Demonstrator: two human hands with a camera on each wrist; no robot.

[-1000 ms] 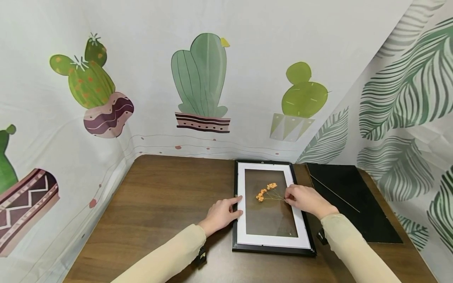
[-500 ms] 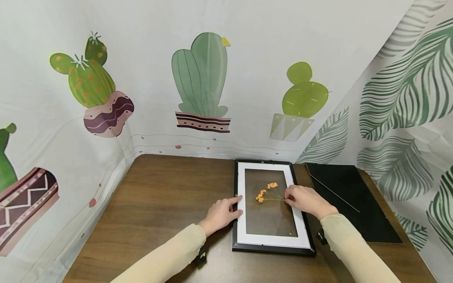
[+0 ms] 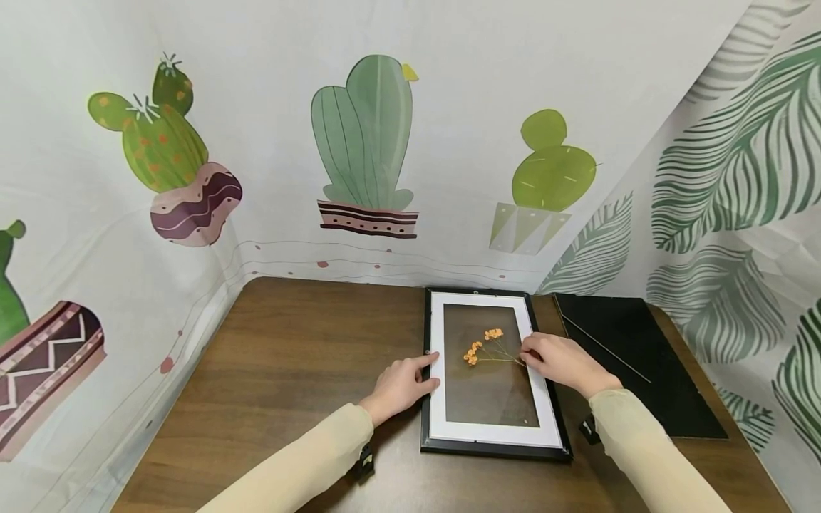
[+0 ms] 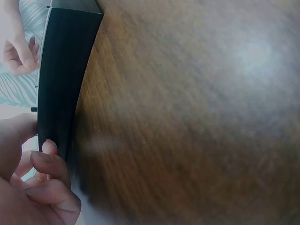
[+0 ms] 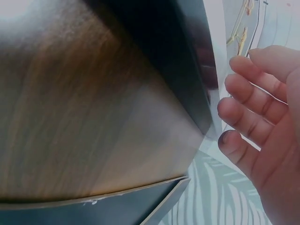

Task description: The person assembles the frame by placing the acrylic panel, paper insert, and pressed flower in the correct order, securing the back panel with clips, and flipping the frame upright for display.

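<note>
A black picture frame (image 3: 494, 450) with a white mat (image 3: 500, 433) lies flat on the table. A dried flower sprig (image 3: 472, 354) with small orange blossoms rests over the dark central window, stems toward the right. My left hand (image 3: 398, 388) rests at the frame's left edge, index finger and thumb extended onto the mat. In the left wrist view its other fingers (image 4: 54, 187) curl loosely beside the black side. My right hand (image 3: 564, 362) is over the right edge, fingertips at the stem ends; in the right wrist view its fingers (image 5: 253, 108) are loosely bent, with a gap to the stems.
A black backing board (image 3: 648, 342) lies on the table right of the frame, with a thin straight stick (image 3: 606, 349) on it. Bare brown wood (image 3: 308, 356) stretches to the left. A white cloth (image 3: 462, 142) printed with cacti and leaves hangs behind.
My right hand has shifted slightly right, off the stem ends, which show more now. The blossoms and my left hand have stayed in place.
</note>
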